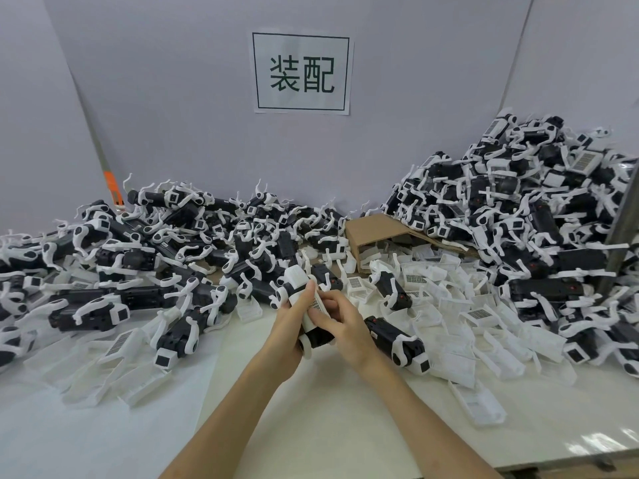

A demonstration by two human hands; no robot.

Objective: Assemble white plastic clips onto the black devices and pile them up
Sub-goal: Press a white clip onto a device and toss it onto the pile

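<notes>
Device (321,337) held mid-frame just above the table (311,416), tilted with its far end up. White clip (296,277) sits over its top side, and the black body shows only at the near end. Left hand (289,326) grips the device from the left, thumb up along the clip. Right hand (345,323) comes in from the right, fingers curled and pinching the clip at its labelled patch. Both hands closed on the same piece and touching each other.

Second device (397,337) lies flat just right of the hands, clip fitted. Loose clips (449,307) are strewn on the table to the right, more at front left. Left pile (138,243) of clipped devices is low and wide along the back. Right pile (501,209) is much taller, up against the wall corner. Cardboard box (378,229) lies tipped on its side between the piles, partly under the right one. Paper sign (302,74) with two printed characters on the wall (173,98) behind.
</notes>
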